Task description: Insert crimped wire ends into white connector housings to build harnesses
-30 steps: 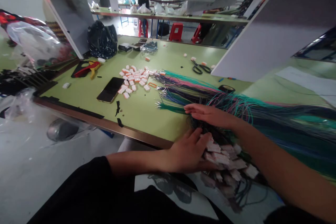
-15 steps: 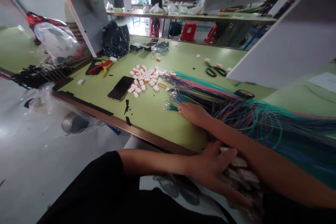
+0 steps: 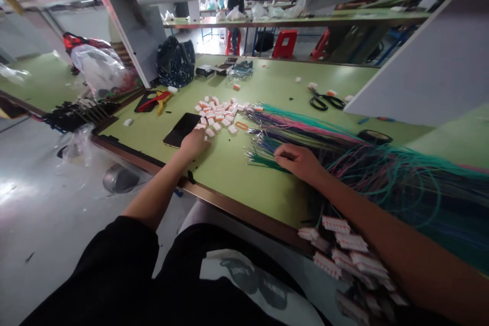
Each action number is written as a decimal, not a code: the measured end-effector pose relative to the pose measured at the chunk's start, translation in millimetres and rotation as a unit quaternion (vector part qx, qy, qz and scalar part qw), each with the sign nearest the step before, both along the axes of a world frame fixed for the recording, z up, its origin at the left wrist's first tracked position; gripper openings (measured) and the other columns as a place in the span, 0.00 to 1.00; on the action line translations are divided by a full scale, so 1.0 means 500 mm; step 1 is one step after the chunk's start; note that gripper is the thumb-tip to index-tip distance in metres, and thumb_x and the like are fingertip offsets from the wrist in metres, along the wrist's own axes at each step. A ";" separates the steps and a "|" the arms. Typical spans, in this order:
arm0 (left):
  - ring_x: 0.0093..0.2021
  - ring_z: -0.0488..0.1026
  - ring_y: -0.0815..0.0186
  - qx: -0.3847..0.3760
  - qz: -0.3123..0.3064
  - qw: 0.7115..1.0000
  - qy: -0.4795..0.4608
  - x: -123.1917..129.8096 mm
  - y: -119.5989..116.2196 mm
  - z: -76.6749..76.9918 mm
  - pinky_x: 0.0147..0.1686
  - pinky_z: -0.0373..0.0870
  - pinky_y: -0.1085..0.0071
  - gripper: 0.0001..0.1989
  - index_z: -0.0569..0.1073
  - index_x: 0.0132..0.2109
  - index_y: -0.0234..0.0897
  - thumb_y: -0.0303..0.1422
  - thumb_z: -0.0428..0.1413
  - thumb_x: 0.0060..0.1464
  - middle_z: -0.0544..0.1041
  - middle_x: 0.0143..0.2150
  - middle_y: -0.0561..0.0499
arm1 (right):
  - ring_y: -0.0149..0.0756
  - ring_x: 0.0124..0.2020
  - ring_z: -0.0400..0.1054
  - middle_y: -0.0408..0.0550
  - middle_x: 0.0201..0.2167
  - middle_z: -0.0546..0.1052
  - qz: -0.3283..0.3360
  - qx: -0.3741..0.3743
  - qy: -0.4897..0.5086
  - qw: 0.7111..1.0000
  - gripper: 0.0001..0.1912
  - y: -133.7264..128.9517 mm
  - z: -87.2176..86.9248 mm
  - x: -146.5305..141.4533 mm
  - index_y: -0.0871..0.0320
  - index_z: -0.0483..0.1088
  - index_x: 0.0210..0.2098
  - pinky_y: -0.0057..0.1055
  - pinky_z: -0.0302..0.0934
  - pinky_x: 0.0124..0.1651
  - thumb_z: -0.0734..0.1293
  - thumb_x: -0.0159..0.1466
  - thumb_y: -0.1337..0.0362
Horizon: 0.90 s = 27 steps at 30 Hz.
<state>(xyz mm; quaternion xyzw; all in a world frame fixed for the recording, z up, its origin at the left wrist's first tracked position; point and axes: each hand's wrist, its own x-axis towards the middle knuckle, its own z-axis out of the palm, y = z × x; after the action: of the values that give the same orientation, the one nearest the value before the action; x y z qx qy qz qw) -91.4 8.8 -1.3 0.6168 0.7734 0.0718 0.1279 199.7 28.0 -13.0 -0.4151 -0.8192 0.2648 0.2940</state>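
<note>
My left hand (image 3: 194, 143) reaches down at the near edge of a pile of small white-and-orange connector housings (image 3: 218, 112). Its fingers are drawn together on a housing there, beside a dark phone (image 3: 182, 130). My right hand (image 3: 300, 160) hovers over the stripped ends of green wires (image 3: 263, 159), thumb and fingers curled closed; whatever sits between them is too small to make out. Long bundles of teal, pink and dark wires (image 3: 324, 132) run off to the right. Below my right forearm, a cluster of wired white connectors (image 3: 351, 242) hangs at the table edge.
Black-handled scissors (image 3: 324, 99) and a roll of black tape (image 3: 374, 136) lie beyond the wires. Red-and-yellow pliers (image 3: 156, 102) rest at the left, near a black plastic bag (image 3: 175, 61). A white panel (image 3: 420, 56) rises at the right.
My left hand has left the hanging connector cluster and moved up and left to the housing pile. My right hand has lifted slightly, its fingers more curled. The view has shifted a little.
</note>
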 end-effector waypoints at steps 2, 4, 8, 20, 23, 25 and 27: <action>0.47 0.71 0.58 0.005 -0.020 1.000 -0.008 0.000 -0.003 -0.001 0.45 0.66 0.68 0.15 0.69 0.46 0.30 0.31 0.52 0.52 0.73 0.48 0.39 | 0.26 0.19 0.54 0.38 0.16 0.64 0.004 -0.011 0.025 1.000 0.07 -0.001 0.001 0.000 0.56 0.65 0.20 0.25 0.51 0.24 0.62 0.51 0.61; 0.43 0.72 0.61 0.004 -0.043 0.996 -0.074 0.012 -0.015 0.007 0.42 0.67 0.69 0.14 0.70 0.44 0.31 0.29 0.54 0.49 0.75 0.43 0.43 | 0.26 0.19 0.55 0.38 0.16 0.64 0.000 -0.019 0.039 0.999 0.06 -0.001 0.003 0.000 0.56 0.65 0.20 0.26 0.50 0.25 0.62 0.50 0.62; 0.29 0.72 0.71 -0.013 -0.059 0.921 -0.384 0.063 -0.030 0.033 0.34 0.69 0.72 0.18 0.66 0.52 0.33 0.29 0.51 0.53 0.76 0.39 0.47 | 0.27 0.21 0.57 0.38 0.17 0.66 -0.024 -0.054 0.081 0.995 0.03 0.000 0.011 0.002 0.57 0.66 0.20 0.26 0.52 0.26 0.63 0.48 0.64; 0.30 0.74 0.75 -0.101 -0.100 0.683 -0.717 0.202 0.014 0.014 0.37 0.73 0.77 0.14 0.70 0.47 0.28 0.20 0.45 0.56 0.76 0.40 0.45 | 0.25 0.20 0.57 0.38 0.18 0.67 -0.036 -0.096 0.168 0.981 0.07 -0.033 0.027 -0.010 0.57 0.68 0.24 0.25 0.52 0.25 0.65 0.52 0.60; 0.31 0.75 0.76 -0.110 -0.105 0.678 -0.719 0.198 0.010 0.011 0.37 0.72 0.78 0.21 0.66 0.53 0.32 0.16 0.48 0.52 0.76 0.40 0.49 | 0.27 0.23 0.60 0.40 0.21 0.70 -0.049 -0.056 0.150 0.986 0.06 -0.034 0.031 -0.009 0.57 0.69 0.23 0.26 0.54 0.28 0.65 0.53 0.61; 0.32 0.75 0.75 -0.120 -0.103 0.673 -0.722 0.197 0.010 0.010 0.37 0.72 0.78 0.19 0.67 0.51 0.31 0.17 0.49 0.52 0.75 0.36 0.51 | 0.28 0.24 0.60 0.41 0.21 0.70 -0.055 -0.040 0.139 0.988 0.06 -0.037 0.033 -0.008 0.56 0.69 0.24 0.27 0.55 0.28 0.64 0.53 0.62; 0.30 0.75 0.75 -0.127 -0.099 0.669 -0.725 0.198 0.012 0.007 0.36 0.72 0.78 0.16 0.67 0.49 0.29 0.17 0.49 0.53 0.74 0.32 0.52 | 0.28 0.23 0.60 0.41 0.21 0.70 -0.061 -0.024 0.127 0.990 0.05 -0.042 0.034 -0.008 0.56 0.68 0.23 0.27 0.54 0.28 0.64 0.54 0.62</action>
<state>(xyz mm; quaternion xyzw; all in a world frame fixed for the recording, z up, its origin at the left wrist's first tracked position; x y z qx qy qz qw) 7.8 14.7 2.1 0.4210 0.3729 0.3841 0.7322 195.7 7.1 4.0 -0.4340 -0.7417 0.3165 0.4017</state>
